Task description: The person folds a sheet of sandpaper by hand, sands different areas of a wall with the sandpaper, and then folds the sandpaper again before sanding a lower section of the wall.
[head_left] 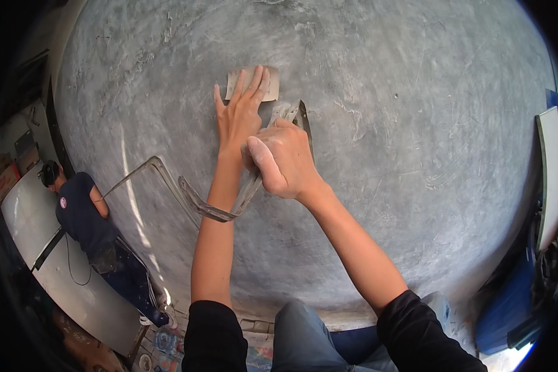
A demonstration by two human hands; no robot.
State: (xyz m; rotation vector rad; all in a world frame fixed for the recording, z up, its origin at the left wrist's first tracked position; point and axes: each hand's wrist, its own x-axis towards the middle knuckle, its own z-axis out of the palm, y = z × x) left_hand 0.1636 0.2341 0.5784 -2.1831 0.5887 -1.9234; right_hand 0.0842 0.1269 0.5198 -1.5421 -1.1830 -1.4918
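My left hand (240, 118) lies with its fingers spread on a small beige sheet that looks like sandpaper (271, 84). The sheet is pressed against a large, scuffed grey surface (403, 161). Just below and to the right, my right hand (285, 158) is closed in a fist around a bent, dusty grey strip (214, 212). One end of the strip sticks out above the fist; the other curls down across my left forearm. A long angled section of similar strip (170, 186) reaches farther left, and whether the two are joined is hidden behind my arm.
On the left, a person in dark clothes (84, 204) bends beside a silver panel (34, 211). A white panel (550, 173) leans at the right edge above a blue object (508, 304). My jeans-clad legs (307, 338) are close below, and a plastic bottle (165, 341) is on the floor.
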